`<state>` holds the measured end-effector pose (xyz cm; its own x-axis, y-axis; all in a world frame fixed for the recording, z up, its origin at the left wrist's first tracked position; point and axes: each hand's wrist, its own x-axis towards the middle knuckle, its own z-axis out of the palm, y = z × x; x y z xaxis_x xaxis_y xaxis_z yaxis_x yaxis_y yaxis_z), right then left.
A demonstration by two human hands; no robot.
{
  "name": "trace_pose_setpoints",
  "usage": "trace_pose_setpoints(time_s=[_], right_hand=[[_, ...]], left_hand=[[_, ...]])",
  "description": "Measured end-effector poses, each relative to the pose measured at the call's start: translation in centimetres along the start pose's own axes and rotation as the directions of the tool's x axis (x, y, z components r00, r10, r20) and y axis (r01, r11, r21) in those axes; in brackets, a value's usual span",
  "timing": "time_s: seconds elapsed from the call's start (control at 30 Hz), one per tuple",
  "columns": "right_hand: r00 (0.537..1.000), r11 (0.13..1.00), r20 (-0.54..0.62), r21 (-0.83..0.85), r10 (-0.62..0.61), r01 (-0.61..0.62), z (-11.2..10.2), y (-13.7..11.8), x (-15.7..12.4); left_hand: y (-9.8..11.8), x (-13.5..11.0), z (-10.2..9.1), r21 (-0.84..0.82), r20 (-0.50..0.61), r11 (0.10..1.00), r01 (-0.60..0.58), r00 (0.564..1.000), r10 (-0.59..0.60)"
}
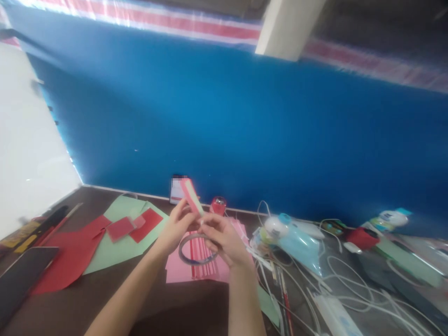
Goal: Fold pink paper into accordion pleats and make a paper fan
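Strip [192,196], pink and cream: pinched in left hand [180,224], fingers curled, raised above desk [163,305]. Tape roll [181,253]: gripped in right hand [224,239], fingers bent (fingertips at strip's lower end).

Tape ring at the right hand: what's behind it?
Through the tape ring, red and pink strips show over pink paper; what its band and the right hand cover can't be seen.

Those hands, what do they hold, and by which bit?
Left hand: pink strip, by its lower part. Right hand: grey ring, by its right side, seemingly also touching the strip's lower end.
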<state>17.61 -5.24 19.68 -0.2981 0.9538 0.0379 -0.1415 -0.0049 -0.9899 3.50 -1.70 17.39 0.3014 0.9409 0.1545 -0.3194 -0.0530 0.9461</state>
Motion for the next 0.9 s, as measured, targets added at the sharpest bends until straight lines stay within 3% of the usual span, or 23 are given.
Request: trace_pose_setpoints(time_s=[0.1,0.27,0.43,0.53,0.63,0.7,0.8,0.9], right_hand=[[0.999,0.995,0.019,-0.095,0.037,-0.035,-0.4,0.5,0.3],[0.998,0.965,-0.055,-0.256,0.042,-0.055,-0.5,1.2,1.0],[1.000,0.931,0.001,-0.365,0.018,-0.017,-0.4,1.3,1.2],[0.999,0.889,0.038,-0.457,0.020,-0.001,-0.2,1.8,1.4],[0.999,0.840,0.003,-0.542,0.037,-0.029,-0.1,2.2,1.5],[0.999,0.821,-0.025,-0.570,0.022,-0.033,-0.2,2.1,1.4],[0.996,0.838,-0.086,-0.543,0.009,-0.054,-0.2,1.5,1.1],[0.983,0.892,-0.182,-0.446,-0.005,-0.078,-0.2,1.2,1.0]], left_hand=[[-0.4,0.5,-0.3,0.006,-0.062,1.000,-0.002,0.998,0.003],[-0.5,0.8,-0.7,0.325,-0.129,0.936,-0.137,0.974,0.187],[-0.6,0.3,-0.4,0.378,-0.007,0.921,-0.096,0.994,0.107],[-1.3,0.7,-0.7,0.422,-0.084,0.902,-0.093,0.986,0.141],[-2.6,1.7,-1.7,0.505,-0.135,0.858,-0.092,0.974,0.184],[-3.4,2.4,-2.3,0.464,-0.155,0.883,-0.067,0.975,0.156],[-3.9,3.0,-2.3,0.268,-0.177,0.963,-0.008,0.982,0.058],[-3.5,2.7,-1.7,0.126,-0.108,0.991,0.051,0.993,-0.037]])
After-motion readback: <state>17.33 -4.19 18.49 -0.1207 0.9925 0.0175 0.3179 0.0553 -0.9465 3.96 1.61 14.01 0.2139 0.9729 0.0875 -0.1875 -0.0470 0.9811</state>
